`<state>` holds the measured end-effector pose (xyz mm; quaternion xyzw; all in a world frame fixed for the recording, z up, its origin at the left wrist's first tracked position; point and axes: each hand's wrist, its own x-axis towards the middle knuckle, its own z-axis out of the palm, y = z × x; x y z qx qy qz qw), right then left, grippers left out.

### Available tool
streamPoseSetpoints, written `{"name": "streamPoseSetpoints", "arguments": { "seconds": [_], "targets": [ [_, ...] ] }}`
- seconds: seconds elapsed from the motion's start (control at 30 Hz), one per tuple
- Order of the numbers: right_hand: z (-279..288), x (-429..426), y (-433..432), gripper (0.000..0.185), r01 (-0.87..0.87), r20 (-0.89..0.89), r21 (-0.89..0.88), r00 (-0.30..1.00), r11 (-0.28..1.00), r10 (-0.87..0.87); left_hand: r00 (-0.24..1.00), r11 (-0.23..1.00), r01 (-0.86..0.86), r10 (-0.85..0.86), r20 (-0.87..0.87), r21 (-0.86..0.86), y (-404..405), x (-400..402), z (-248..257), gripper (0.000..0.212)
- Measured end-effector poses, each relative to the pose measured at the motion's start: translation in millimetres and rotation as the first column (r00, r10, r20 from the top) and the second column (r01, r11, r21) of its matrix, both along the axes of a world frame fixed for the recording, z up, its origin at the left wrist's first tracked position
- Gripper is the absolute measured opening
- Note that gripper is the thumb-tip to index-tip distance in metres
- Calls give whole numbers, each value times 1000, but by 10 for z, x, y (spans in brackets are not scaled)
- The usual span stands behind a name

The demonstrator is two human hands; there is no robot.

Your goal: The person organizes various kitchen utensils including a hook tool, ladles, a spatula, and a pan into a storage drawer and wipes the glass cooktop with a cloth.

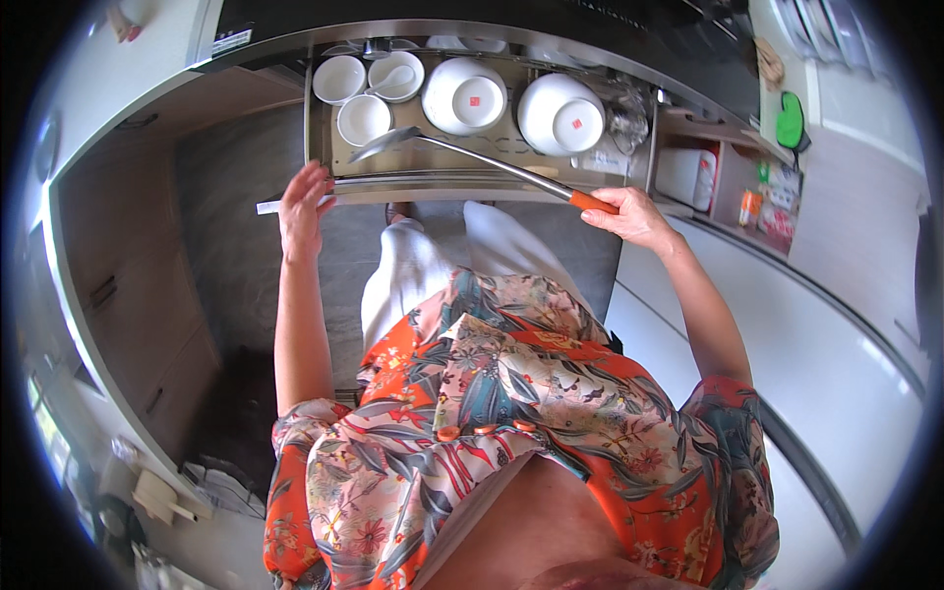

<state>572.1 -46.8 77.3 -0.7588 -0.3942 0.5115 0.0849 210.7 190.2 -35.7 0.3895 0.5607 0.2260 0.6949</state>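
Observation:
My right hand (627, 215) grips the orange handle of a metal spatula (509, 167). Its steel blade reaches leftward over a pulled-out drawer (442, 193). At the drawer's front left corner is my left hand (304, 206), holding nothing, with its fingers slightly apart; whether it touches the drawer cannot be told. Inside the drawer, two large white bowls (464, 96) (560, 114) lie upside down. To their left are three small white bowls (339, 80) (397, 74) (364, 120), one with a white spoon (394, 80) in it.
A black cooktop front (457, 18) runs above the drawer. Clear plastic wrapping (627, 122) lies at its right end. An open cabinet compartment (726, 184) on the right holds packets. A green mitt (789, 122) hangs farther right. Wooden cabinets (125, 258) line the left.

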Motion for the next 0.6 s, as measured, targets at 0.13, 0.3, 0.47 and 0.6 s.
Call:
{"name": "streamPoseSetpoints", "arguments": {
  "seconds": [0.13, 0.3, 0.47, 0.6],
  "targets": [
    [-518, 305, -39, 30, -131, 168, 95, 979, 987, 114, 983, 983, -157, 145, -115, -100, -506, -307, -136, 29],
    [-842, 535, 84, 35, -297, 218, -2, 932, 955, 290, 944, 934, -302, 266, -196, -191, -1326, -465, -293, 27],
    [-1228, 631, 174, 34, -343, 298, 33, 900, 939, 319, 929, 890, -332, 252, -269, -311, -2015, -402, -393, 25],
    [-1497, 657, 191, 33, -421, 391, 155, 857, 894, 336, 935, 845, -318, 206, -288, -430, -2396, -445, -512, 25]
  ]
}}
